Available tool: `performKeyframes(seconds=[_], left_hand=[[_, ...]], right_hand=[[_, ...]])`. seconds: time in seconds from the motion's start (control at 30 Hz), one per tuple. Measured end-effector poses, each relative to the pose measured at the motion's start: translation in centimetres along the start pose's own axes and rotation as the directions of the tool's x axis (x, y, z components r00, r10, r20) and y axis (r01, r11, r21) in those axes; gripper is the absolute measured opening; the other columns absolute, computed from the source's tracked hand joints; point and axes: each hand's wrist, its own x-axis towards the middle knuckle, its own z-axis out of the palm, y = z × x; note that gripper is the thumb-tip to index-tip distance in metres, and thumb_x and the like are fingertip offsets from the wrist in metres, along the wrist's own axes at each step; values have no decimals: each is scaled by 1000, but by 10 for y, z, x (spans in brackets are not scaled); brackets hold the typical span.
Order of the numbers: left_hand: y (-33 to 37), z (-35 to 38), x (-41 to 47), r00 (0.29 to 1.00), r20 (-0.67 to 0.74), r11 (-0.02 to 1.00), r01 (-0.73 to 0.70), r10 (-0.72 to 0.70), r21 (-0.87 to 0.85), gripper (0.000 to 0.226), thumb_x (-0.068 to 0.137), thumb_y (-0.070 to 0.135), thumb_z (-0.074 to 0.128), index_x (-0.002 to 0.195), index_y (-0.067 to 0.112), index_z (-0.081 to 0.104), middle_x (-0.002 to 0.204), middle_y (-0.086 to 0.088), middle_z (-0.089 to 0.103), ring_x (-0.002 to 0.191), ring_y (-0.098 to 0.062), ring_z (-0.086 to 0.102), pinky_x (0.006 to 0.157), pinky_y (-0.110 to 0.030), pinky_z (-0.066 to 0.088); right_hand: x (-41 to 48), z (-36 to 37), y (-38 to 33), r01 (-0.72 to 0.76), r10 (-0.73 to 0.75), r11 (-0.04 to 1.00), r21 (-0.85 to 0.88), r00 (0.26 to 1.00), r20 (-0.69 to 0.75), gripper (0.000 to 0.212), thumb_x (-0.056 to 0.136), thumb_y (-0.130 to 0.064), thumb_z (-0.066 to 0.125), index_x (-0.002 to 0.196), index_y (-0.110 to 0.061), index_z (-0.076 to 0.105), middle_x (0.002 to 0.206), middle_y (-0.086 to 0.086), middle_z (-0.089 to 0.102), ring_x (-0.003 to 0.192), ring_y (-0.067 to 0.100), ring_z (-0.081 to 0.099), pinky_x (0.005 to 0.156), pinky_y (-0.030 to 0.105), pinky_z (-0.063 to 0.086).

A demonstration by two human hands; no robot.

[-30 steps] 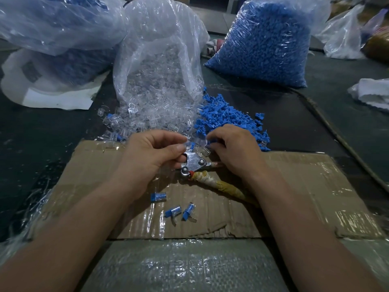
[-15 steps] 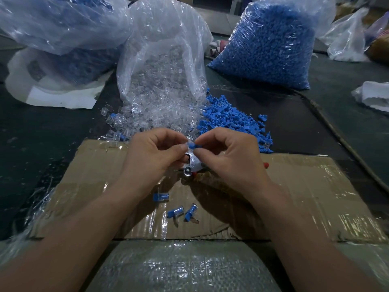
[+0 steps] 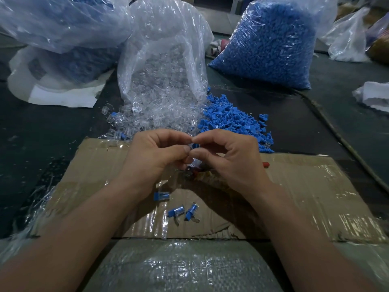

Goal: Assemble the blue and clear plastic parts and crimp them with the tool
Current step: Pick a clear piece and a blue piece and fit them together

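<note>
Blue part (image 3: 194, 146) mostly hidden, tool (image 3: 189, 172) half-covered

Left hand (image 3: 155, 157): raised, fingers curled, thumb and forefinger pinched together.
Right hand (image 3: 229, 159): raised, fingers curled, pinched likewise, fingertips meeting the left's.
Forearms: bare, converging from lower corners.

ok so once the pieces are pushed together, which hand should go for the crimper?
Right, probably. The crimp tool lies on the cardboard just under the right hand, its red handle tip poking out to that hand's right. The left hand can keep the blue part.
</note>
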Motion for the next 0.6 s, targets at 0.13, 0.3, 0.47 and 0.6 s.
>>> performKeyframes(seconds=[0.13, 0.3, 0.47, 0.6], left_hand=[[0, 0, 0, 999, 27, 1000, 17, -17, 6, 11, 55, 15, 69, 63, 21, 74, 59, -4, 68, 51, -10, 62, 48, -17, 50], [1, -2, 1, 997, -4, 997, 75, -75, -34, 8, 51, 14, 70, 58, 18, 72, 54, -5, 64, 46, -10, 60, 44, -17, 48], [4, -1, 0, 993, 10, 987, 121, -120, -103, 10, 51, 9, 69, 58, 14, 73, 54, -7, 65, 45, -11, 61, 43, -16, 48], [6, -1, 0, 985, 41, 971, 170, -165, -167, 12, 51, 3, 67, 58, 11, 73, 56, -10, 66, 47, -13, 63, 43, -16, 49]], right_hand=[[-1, 0, 3, 64, -64, 998, 23, 998, 12, 25, 71, -18, 72, 93, -6, 70, 83, -5, 66, 78, 10, 64, 71, 22, 54], [-2, 1, 5, 109, -109, 994, 11, 994, 15, 28, 70, -16, 73, 95, -4, 69, 86, -7, 64, 81, 10, 64, 74, 20, 53], [-1, 2, 8, 167, -168, 985, -29, 985, -30, 21, 73, -9, 71, 93, -2, 70, 85, 3, 69, 80, 9, 63, 74, 18, 53], [-1, 0, 10, 206, -212, 973, -103, 976, -51, 19, 75, -4, 68, 93, 0, 70, 85, 6, 71, 83, 9, 62, 75, 13, 50]])
